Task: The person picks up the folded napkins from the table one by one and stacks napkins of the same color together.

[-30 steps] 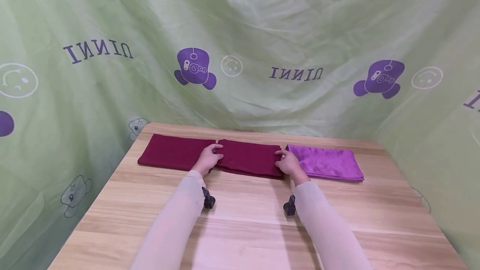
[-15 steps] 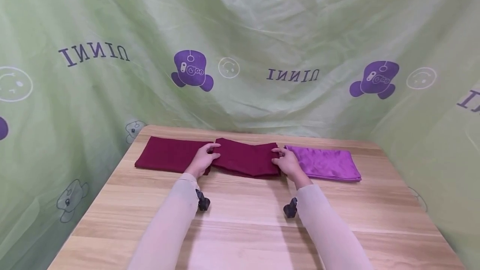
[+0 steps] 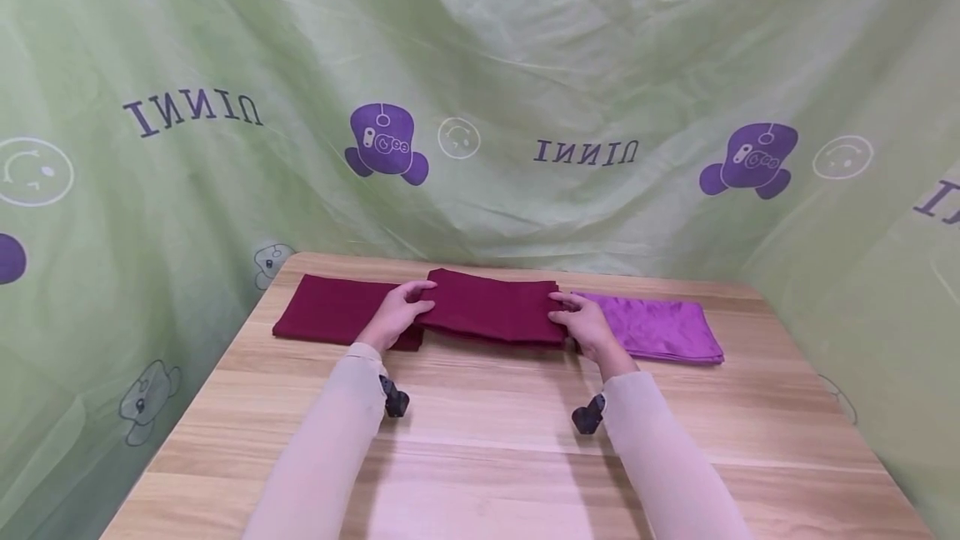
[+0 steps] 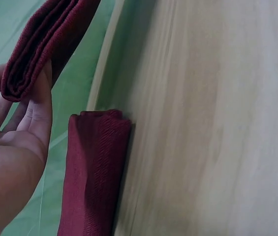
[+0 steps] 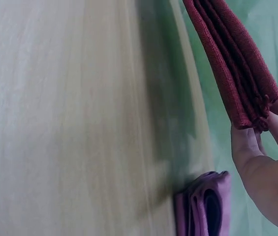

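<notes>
Between my two hands, a folded dark red cloth (image 3: 491, 307) hangs raised above the table. My left hand (image 3: 397, 313) grips its left end, and my right hand (image 3: 588, 326) pinches the right end. In the left wrist view, several layers of the folded cloth (image 4: 30, 54) show between the thumb and fingers. The right wrist view has the cloth's layered edge (image 5: 234, 69) held at its corner by the fingertips. A second folded dark red cloth (image 3: 333, 311) lies flat to the left, partly behind my left hand. A shiny purple folded cloth (image 3: 652, 327) lies to the right.
The wooden table (image 3: 480, 473) extends toward me, with its far edge close to a green printed curtain (image 3: 480, 190). Small black wrist cameras (image 3: 395, 398) hang under both sleeves. The cloths on either side sit close to the raised one.
Both hands have lifted the middle dark red cloth off the table, its sag evening out. It has shifted slightly left and now overlaps the left cloth's end in view. The other cloths stay put.
</notes>
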